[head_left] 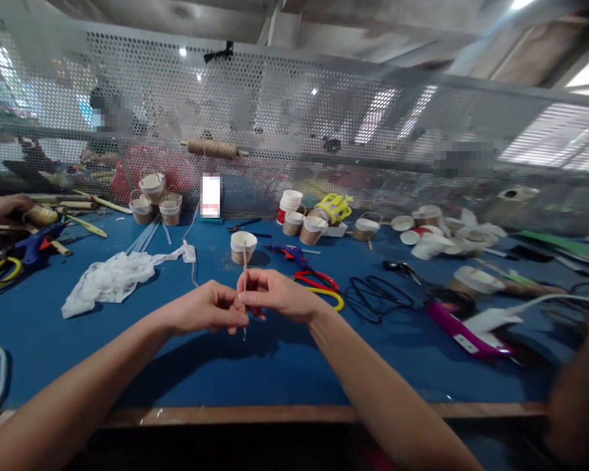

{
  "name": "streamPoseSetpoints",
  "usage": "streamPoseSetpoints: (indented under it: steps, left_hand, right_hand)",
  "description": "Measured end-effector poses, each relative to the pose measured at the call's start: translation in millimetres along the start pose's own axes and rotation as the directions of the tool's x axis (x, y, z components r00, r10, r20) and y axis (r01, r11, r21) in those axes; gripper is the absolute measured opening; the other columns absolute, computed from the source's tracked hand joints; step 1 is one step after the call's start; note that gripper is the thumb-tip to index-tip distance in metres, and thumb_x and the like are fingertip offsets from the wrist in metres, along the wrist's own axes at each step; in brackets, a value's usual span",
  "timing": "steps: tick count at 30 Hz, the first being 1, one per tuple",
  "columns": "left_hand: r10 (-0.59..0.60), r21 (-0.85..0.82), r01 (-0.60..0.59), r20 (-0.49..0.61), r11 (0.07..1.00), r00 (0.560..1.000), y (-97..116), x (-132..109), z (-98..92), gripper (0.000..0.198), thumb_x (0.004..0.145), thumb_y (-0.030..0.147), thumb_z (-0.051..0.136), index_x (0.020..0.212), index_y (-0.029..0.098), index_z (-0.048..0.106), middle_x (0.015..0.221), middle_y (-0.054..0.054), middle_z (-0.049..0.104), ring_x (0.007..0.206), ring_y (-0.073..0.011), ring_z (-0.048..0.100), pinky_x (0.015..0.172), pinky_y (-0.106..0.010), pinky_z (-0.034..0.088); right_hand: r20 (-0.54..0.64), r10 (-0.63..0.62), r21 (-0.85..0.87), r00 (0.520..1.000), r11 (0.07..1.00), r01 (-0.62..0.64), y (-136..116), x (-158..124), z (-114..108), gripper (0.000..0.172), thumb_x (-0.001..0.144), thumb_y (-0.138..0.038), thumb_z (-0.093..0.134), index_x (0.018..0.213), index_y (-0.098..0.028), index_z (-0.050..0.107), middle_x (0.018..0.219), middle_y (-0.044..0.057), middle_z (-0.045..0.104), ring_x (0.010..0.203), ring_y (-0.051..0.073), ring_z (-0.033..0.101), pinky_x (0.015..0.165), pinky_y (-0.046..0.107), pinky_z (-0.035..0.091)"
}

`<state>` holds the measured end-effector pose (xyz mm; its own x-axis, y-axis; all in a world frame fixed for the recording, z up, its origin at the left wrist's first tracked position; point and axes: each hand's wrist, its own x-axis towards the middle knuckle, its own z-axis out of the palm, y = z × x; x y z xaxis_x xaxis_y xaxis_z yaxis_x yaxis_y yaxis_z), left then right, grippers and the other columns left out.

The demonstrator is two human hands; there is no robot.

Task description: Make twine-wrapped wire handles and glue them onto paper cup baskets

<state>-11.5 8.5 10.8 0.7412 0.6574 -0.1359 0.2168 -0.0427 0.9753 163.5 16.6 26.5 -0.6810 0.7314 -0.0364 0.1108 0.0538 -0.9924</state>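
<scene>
Blue tabletop (285,376) cluttered; perforated screen (294,98) behind; left hand (210,309), right hand (279,296): each grip pinched on thin cord (245,260).

magenta power strip (446,327), black cable (369,299), lit phone (211,196), perforated screen (285,98)

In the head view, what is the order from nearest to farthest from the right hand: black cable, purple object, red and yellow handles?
From the right hand:
1. Red and yellow handles, just to its right.
2. Black cable, farther right, loosely coiled.
3. Purple object, farthest right.
</scene>
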Motion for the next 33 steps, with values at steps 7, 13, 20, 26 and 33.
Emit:
streamPoseSetpoints:
  steps: [7,13,20,26,33]
  left_hand:
    - [-0.04,0.038,0.04,0.025,0.998,0.999,-1,5,-2.1,0.018,0.072,0.029,0.059,0.072,0.01,0.062,0.053,0.004,0.052,0.042,-0.0035,0.035,0.041,-0.018,0.025]
    - [-0.056,-0.006,0.056,0.028,0.998,0.998,-6,7,-0.4,0.019,0.07,0.03,0.061,0.069,0.011,0.061,0.053,0.004,0.052,0.042,-0.0033,0.036,0.041,-0.018,0.024]
    - [-0.067,-0.079,0.068,0.019,0.995,0.998,-7,6,1.1,0.016,0.071,0.028,0.061,0.07,0.012,0.06,0.053,0.005,0.052,0.042,-0.003,0.036,0.041,-0.017,0.025]
    - [-0.003,0.122,0.012,-0.071,0.992,0.997,3,0,-4.1,0.02,0.077,0.031,0.052,0.071,0.012,0.057,0.058,0.004,0.052,0.045,-0.0032,0.036,0.042,-0.017,0.027]
    - [0.026,0.327,0.006,-0.092,0.945,0.995,6,-5,-5.8,0.016,0.077,0.025,0.051,0.079,0.012,0.06,0.066,0.002,0.055,0.058,-0.007,0.045,0.053,-0.018,0.035]
  right_hand:
    - [0.029,0.033,0.028,0.999,0.999,-0.034,9,-5,-4,0.017,0.073,-0.025,0.063,0.078,-0.013,0.051,0.066,-0.002,0.054,0.054,0.006,0.049,0.047,0.019,0.04]
    - [0.083,0.014,0.016,0.996,1.0,-0.016,13,-8,-8,0.013,0.075,-0.024,0.06,0.081,-0.013,0.056,0.071,-0.001,0.055,0.056,0.005,0.05,0.05,0.018,0.041]
    - [0.125,0.019,0.001,0.992,1.0,-0.019,12,-9,-8,0.012,0.077,-0.024,0.058,0.08,-0.013,0.055,0.072,-0.001,0.055,0.057,0.005,0.049,0.05,0.017,0.041]
    - [0.025,0.044,-0.055,0.999,0.998,-0.042,12,-8,-9,0.015,0.078,-0.028,0.056,0.078,-0.014,0.051,0.063,-0.003,0.053,0.055,0.005,0.051,0.049,0.018,0.041]
    - [0.005,0.047,-0.054,0.999,0.997,-0.047,14,-7,-10,0.016,0.081,-0.029,0.054,0.079,-0.014,0.049,0.062,-0.002,0.058,0.052,0.006,0.053,0.052,0.02,0.044]
